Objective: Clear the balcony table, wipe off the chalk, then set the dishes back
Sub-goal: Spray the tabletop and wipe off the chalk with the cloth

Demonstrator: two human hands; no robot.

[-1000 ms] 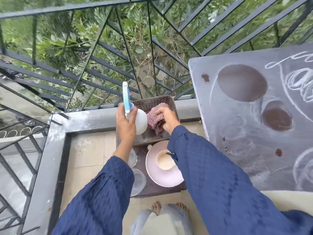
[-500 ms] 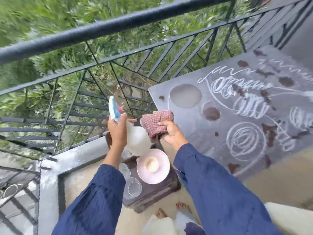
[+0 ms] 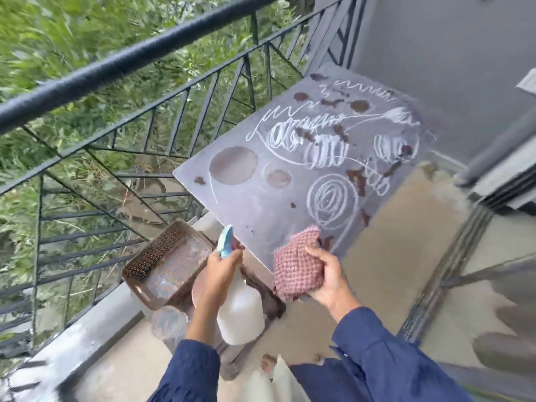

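While both hands work at the near corner of the desk, we note the left grip wrapped round the neck of a white spray bottle, its blue trigger head up and turned toward the desk. Right grip clutches a bunched red-checked cloth, fingers curled under it, thumb on top. The cloth overlaps the desk's near edge; whether it touches the surface we cannot tell. Desk top is grey and carries white chalk scribbles: spirals, zigzags, loops, with brown blotches among them. Two round bare patches, one large and one small, lie on the railing side. Below the desk's corner we see a brown perforated tray, a pink plate mostly hidden behind the left grip, and a clear glass just beside the left forearm. A dark low stand shows behind the bottle. Black railing runs along the left, greenery beyond it. Both sleeves are dark blue. Right side of the view is blurred.
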